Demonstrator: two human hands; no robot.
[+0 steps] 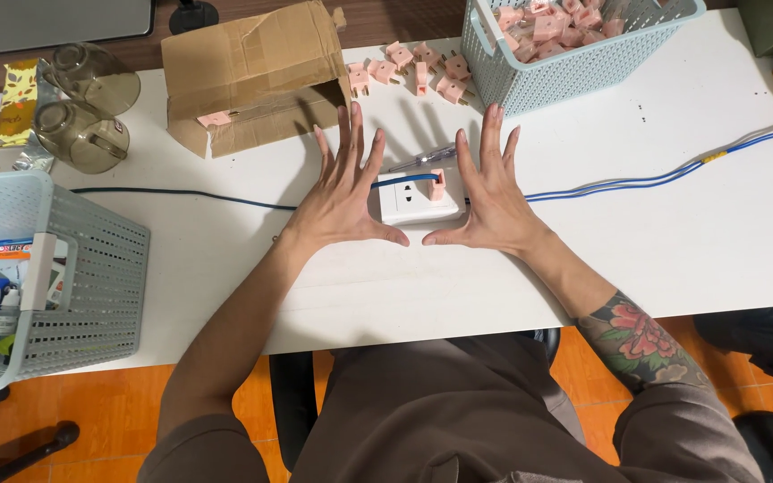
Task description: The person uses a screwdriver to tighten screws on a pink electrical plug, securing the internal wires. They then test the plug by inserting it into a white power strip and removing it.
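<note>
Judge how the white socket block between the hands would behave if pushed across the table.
The white socket block looks flat and rigid, so it would likely slide, not tip. The blue cable would probably drag and swing it. The pink plug standing in it might wobble.

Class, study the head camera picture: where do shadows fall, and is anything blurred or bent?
Head view: even, bright light; soft finger shadows fan beyond the left hand and right hand across the white table; the image is sharp throughout; wide-angle distortion bows the table edges and tilts the blue basket.
</note>
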